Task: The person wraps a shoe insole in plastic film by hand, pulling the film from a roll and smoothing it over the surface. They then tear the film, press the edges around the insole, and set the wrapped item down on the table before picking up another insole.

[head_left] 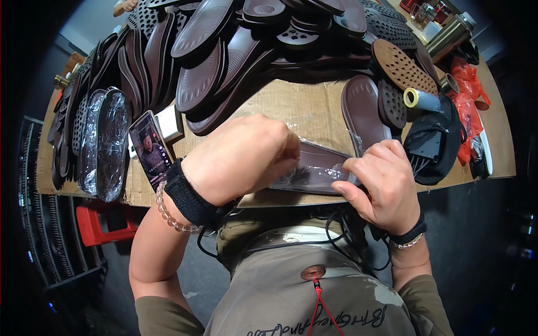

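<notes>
A brown shoe sole lies at the table's near edge, between my hands, with clear plastic film over part of it. My left hand is closed at the sole's left end; its fingertips bend downward around the film, and the back of the hand hides part of the grip. At the right end my right hand is curled, fingers holding the film's edge, thumb stretched toward the sole. Just beyond it rests another brown sole, close to my right fingers.
Piled brown soles fill the far side. Left of my hand are a lit phone, a white box and film-wrapped soles. Rightward lie a film roll, a black cap, red plastic bags and a steel flask.
</notes>
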Available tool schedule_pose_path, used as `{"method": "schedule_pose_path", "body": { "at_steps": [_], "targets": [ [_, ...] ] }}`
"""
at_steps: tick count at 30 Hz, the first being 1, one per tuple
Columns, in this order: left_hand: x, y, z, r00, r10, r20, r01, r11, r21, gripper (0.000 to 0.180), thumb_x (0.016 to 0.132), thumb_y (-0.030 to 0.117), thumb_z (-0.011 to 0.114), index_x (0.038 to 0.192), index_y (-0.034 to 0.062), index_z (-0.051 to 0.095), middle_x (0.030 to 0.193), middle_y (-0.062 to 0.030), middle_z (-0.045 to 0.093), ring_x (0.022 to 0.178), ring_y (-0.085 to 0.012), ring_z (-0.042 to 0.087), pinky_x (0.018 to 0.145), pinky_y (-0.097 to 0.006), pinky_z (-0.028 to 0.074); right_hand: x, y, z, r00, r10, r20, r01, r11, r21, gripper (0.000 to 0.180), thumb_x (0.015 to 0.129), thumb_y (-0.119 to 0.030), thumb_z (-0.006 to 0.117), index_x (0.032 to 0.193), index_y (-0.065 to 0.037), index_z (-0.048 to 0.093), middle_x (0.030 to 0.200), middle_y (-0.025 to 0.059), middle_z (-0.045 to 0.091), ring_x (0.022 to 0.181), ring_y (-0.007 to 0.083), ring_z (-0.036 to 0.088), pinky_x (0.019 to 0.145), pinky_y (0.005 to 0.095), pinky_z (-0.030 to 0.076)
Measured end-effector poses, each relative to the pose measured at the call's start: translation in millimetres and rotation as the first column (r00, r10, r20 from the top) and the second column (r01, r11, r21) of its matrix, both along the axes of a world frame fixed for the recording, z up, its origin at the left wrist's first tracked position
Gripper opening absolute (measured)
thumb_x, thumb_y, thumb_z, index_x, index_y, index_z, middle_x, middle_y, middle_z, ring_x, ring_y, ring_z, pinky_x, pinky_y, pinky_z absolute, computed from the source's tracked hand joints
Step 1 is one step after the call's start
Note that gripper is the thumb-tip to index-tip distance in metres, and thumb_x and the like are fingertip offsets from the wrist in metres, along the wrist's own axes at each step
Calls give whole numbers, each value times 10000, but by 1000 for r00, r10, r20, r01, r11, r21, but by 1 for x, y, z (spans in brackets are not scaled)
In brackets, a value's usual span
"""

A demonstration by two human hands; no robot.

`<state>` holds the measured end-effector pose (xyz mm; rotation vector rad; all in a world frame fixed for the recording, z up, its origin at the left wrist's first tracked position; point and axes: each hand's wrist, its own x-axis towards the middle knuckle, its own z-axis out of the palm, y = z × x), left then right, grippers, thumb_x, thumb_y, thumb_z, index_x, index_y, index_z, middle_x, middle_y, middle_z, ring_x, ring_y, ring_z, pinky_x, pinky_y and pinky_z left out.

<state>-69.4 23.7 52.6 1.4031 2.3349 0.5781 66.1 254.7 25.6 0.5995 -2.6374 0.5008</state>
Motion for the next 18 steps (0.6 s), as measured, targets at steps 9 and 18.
{"method": "schedule_pose_path", "body": {
  "at_steps": [9, 18],
  "targets": [
    [-5, 2, -5, 999, -44, 13, 44, 998, 52, 190, 969, 180, 705, 1008, 2, 760, 840, -202, 718, 803, -400, 695, 729, -449, 552, -6, 2, 3, 981, -186, 64, 178, 978, 110, 266, 932, -286, 767, 837, -60, 663, 707, 94, 623, 707, 293, 602, 729, 409, 446],
    [-3, -1, -11, 1000, -15, -11, 15, 999, 50, 187, 956, 172, 717, 1026, 6, 768, 870, -191, 742, 817, -379, 717, 749, -432, 565, -27, 5, -2, 931, -362, 44, 356, 929, 101, 374, 858, -314, 830, 985, -20, 636, 739, 134, 664, 728, 349, 699, 662, 456, 545]
  ]
}}
